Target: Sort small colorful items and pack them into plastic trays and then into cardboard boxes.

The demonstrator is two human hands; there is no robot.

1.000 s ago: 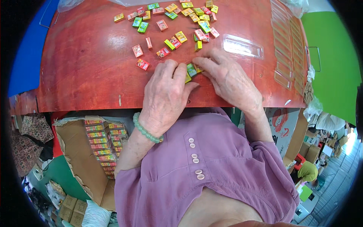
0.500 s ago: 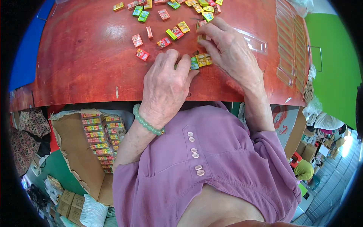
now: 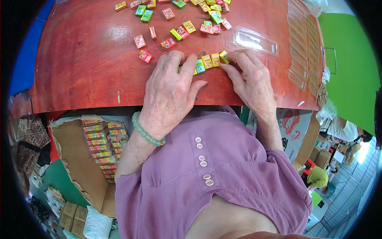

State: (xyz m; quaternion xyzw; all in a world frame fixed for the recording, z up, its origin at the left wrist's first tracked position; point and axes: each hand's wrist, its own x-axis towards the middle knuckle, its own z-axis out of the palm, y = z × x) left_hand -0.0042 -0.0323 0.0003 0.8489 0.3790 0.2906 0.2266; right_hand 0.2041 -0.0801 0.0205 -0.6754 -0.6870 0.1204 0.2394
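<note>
A short row of small candy-sized boxes lies near the table's front edge, with a green box (image 3: 200, 66) and yellow boxes (image 3: 206, 61) side by side. My left hand (image 3: 169, 85), wearing a green bead bracelet (image 3: 144, 134), rests its fingers over the row's left end. Its thumb is spread apart, and its fingertips are partly hidden. At the right end, my right hand (image 3: 252, 75) pinches a tilted small yellow box (image 3: 224, 57) between thumb and fingers, beside the last yellow one.
Loose red, pink, green and yellow boxes (image 3: 168, 43) lie scattered farther back on the red table (image 3: 87, 71). Clear plastic trays (image 3: 256, 41) sit at the right. Below the edge, an open carton (image 3: 79, 159) holds stacked packs of similar boxes (image 3: 99, 142).
My right hand has come nearer and down to the row's right end with a yellow box. Pink and red boxes it covered now show. My left hand has shifted slightly left.
</note>
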